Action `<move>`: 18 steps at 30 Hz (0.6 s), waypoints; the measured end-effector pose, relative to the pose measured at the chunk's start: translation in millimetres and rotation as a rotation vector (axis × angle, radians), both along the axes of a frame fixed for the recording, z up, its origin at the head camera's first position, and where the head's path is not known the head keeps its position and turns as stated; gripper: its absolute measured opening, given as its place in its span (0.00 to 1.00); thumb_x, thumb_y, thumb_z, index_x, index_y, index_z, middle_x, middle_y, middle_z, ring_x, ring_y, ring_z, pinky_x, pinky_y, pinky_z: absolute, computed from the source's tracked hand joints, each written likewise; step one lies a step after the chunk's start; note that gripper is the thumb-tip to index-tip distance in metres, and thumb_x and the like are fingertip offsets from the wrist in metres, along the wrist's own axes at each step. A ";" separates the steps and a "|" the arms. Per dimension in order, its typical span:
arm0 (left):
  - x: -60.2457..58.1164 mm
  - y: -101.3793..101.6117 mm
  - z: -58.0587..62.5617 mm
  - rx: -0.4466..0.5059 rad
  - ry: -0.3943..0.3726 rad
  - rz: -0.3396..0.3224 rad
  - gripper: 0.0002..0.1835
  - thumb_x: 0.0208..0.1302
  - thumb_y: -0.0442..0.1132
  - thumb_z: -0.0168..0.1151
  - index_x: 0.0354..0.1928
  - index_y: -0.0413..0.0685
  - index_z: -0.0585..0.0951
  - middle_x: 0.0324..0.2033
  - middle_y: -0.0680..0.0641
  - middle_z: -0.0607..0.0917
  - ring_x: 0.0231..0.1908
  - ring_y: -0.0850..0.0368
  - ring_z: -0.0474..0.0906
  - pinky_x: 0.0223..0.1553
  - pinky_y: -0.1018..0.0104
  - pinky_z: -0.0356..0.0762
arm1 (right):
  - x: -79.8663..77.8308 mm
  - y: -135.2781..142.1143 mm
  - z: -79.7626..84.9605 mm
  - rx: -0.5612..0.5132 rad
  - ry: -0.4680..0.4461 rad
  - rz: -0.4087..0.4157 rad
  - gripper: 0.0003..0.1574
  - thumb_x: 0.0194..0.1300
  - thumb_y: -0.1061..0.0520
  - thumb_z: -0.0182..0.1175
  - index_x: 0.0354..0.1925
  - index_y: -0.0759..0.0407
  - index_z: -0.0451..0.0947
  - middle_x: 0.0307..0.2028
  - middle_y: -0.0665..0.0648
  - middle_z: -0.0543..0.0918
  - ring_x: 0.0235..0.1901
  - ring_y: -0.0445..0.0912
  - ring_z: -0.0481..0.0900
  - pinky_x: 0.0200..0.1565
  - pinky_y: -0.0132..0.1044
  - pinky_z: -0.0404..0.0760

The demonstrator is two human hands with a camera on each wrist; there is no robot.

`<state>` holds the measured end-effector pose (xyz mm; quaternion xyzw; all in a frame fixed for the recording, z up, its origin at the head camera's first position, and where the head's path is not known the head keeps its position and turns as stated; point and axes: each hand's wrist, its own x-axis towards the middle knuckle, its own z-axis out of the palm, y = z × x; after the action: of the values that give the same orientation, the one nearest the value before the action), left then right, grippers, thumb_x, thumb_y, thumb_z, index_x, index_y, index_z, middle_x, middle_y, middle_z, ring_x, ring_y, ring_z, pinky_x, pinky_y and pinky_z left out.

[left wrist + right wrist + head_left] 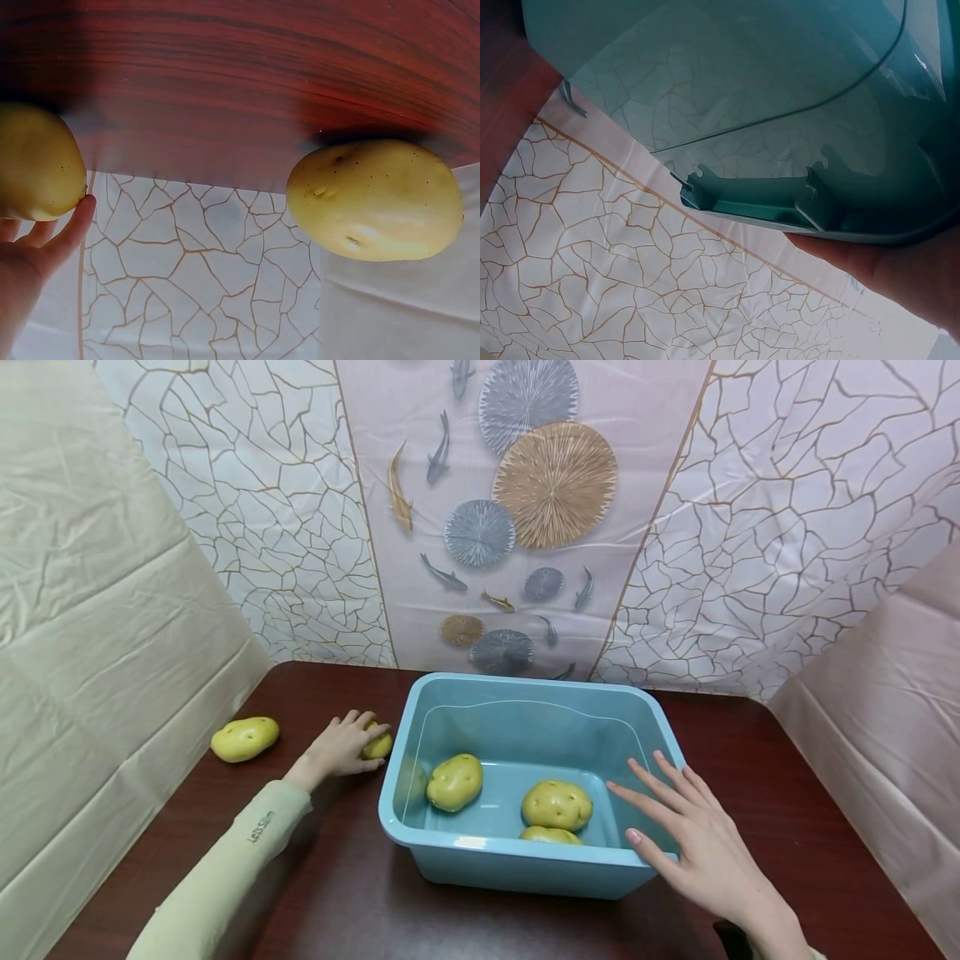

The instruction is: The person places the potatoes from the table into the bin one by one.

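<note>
On the table left of the blue basin (pixel 517 860), my left hand (pixel 341 747) has its fingers and thumb around a yellow potato (pixel 378 744). In the left wrist view, the fingers (pixel 71 232) lie along the underside of that potato (pixel 37 165). My right hand (pixel 697 835) spreads its straight fingers over the basin's right front rim, holding nothing. Seen from the right wrist, the hand (pixel 885 262) lies against the basin's rim (pixel 780 225). Inside the basin are three potatoes: one at the left (pixel 454 782), one at the middle right (pixel 557 805), and one partly hidden behind the front wall (pixel 551 835).
Another potato (pixel 244 739) lies near the table's left edge, and shows large in the left wrist view (pixel 375 201). Patterned cloth (pixel 300 510) hangs behind the dark red wooden table (pixel 345 893). Pale cloth (pixel 90 635) stands along the left side, more along the right.
</note>
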<state>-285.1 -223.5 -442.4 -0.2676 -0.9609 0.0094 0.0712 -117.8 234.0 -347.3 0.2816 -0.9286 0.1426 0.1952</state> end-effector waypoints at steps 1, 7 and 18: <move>0.4 0.0 -0.1 0.000 0.002 -0.001 0.31 0.50 0.54 0.61 0.57 0.49 0.71 0.52 0.36 0.71 0.49 0.40 0.67 0.41 0.44 0.71 | 0.0 -0.1 0.0 0.000 0.000 0.000 0.30 0.54 0.47 0.60 0.57 0.41 0.69 0.63 0.54 0.65 0.67 0.54 0.51 0.68 0.42 0.37; 2.1 1.3 0.7 0.017 -0.004 -0.001 0.31 0.50 0.53 0.62 0.56 0.48 0.72 0.52 0.36 0.71 0.48 0.40 0.67 0.40 0.43 0.70 | 0.4 -0.1 0.6 0.002 -0.005 -0.005 0.30 0.54 0.47 0.60 0.57 0.41 0.69 0.63 0.54 0.65 0.67 0.54 0.51 0.68 0.42 0.36; 0.7 0.3 0.3 0.002 0.005 -0.018 0.30 0.49 0.54 0.62 0.54 0.47 0.74 0.51 0.37 0.73 0.47 0.41 0.67 0.40 0.44 0.71 | 1.2 -0.8 1.7 -0.004 -0.002 -0.005 0.30 0.55 0.47 0.59 0.57 0.40 0.69 0.63 0.53 0.65 0.67 0.53 0.51 0.68 0.42 0.37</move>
<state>-284.3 -223.1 -442.1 -0.2762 -0.9582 0.0086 0.0740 -116.6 233.2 -345.6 0.2789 -0.9292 0.1443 0.1951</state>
